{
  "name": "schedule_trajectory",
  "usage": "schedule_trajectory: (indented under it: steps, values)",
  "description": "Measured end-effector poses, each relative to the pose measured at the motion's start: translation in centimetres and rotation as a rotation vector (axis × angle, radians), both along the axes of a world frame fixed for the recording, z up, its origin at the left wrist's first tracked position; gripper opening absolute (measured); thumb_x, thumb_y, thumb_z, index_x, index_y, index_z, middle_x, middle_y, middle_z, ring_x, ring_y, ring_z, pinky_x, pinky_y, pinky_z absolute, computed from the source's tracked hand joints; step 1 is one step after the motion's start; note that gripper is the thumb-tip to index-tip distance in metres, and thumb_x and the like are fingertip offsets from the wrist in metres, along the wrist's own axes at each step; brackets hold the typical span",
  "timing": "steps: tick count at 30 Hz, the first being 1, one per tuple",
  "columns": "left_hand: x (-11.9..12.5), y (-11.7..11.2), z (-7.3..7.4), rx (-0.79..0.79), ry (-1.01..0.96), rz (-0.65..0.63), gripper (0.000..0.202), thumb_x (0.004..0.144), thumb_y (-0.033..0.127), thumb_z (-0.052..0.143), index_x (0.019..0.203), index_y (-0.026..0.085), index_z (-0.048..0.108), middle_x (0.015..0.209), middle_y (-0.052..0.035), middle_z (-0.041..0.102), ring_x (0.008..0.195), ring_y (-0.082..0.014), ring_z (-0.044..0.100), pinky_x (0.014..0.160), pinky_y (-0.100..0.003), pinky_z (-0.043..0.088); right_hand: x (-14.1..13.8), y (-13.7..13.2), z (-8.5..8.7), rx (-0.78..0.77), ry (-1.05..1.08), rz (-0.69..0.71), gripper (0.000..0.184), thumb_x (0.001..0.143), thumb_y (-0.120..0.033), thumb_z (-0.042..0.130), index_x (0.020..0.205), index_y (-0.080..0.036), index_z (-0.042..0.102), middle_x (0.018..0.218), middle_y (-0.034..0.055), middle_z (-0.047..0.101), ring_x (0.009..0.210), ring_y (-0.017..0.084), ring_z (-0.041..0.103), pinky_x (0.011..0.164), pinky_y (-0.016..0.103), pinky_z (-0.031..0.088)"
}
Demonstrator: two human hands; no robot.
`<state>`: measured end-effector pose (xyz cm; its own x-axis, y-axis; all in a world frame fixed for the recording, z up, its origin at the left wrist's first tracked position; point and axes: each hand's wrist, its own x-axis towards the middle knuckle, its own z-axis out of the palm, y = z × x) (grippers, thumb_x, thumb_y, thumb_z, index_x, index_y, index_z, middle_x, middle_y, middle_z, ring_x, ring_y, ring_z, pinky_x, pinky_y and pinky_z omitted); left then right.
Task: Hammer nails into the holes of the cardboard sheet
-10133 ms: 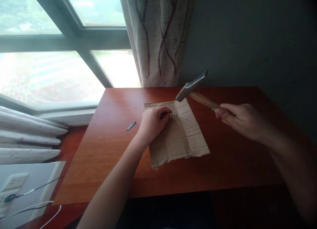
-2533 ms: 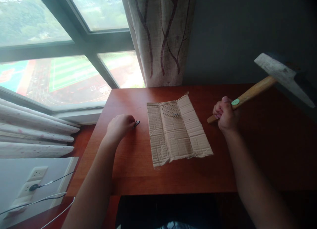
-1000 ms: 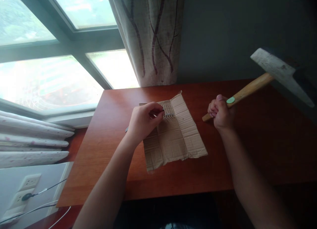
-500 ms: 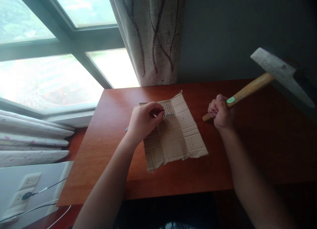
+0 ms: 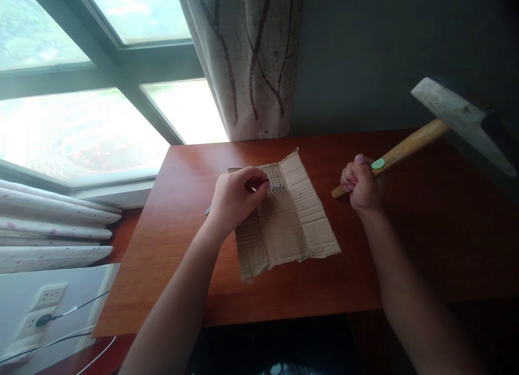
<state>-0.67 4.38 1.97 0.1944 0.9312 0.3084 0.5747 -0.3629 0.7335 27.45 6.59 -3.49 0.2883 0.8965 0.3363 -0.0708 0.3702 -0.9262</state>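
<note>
- Left hand (image 5: 240, 198) pinches a nail (image 5: 267, 178), mostly hidden, over the cardboard's (image 5: 284, 229) far part.
- Right hand (image 5: 362, 187) grips the hammer (image 5: 417, 141) by its handle, head far right.
- Cardboard lies mid-table (image 5: 162, 278).
- More nails (image 5: 208, 211) left, partly hidden by the wrist.

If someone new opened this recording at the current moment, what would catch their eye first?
Probably the big hammer in the right hand, its pale metal head up at the right of the view. Next, the left hand, fingertips pinched beside a grid of holes on the cardboard at mid-desk. The glaring window at upper left also stands out.
</note>
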Motion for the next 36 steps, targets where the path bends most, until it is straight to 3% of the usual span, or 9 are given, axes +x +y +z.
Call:
schedule_trajectory:
  steps: [11, 21, 36]
  values:
    - [-0.07, -0.01, -0.05, -0.011, 0.005, 0.004, 0.009, 0.082, 0.025, 0.067, 0.086, 0.019, 0.073, 0.076, -0.0013, 0.076, 0.065, -0.0138, 0.069, 0.063, -0.025, 0.055, -0.13, -0.09, 0.11, 0.004, 0.001, -0.003, 0.063, 0.089, -0.061, 0.067, 0.052, -0.023, 0.032, 0.043, -0.0064, 0.028, 0.035, 0.007, 0.027, 0.032, 0.024, 0.020]
    - [0.24, -0.13, -0.24, -0.017, -0.034, 0.010, 0.006, 0.080, 0.024, 0.067, 0.083, 0.020, 0.071, 0.074, -0.0009, 0.076, 0.065, -0.0141, 0.069, 0.062, -0.025, 0.055, -0.09, -0.15, 0.04, 0.021, 0.015, 0.016, 0.061, 0.092, -0.053, 0.067, 0.051, -0.022, 0.034, 0.044, -0.0063, 0.029, 0.035, 0.007, 0.028, 0.035, 0.026, 0.017]
    - [0.31, -0.23, -0.18, 0.015, -0.062, 0.007, 0.004, 0.080, 0.020, 0.068, 0.082, 0.018, 0.071, 0.072, 0.0001, 0.074, 0.064, -0.0125, 0.068, 0.061, -0.023, 0.054, -0.15, -0.22, 0.07, 0.022, -0.005, 0.008, 0.062, 0.091, -0.058, 0.066, 0.052, -0.022, 0.033, 0.044, -0.0069, 0.028, 0.035, 0.007, 0.028, 0.034, 0.024, 0.019]
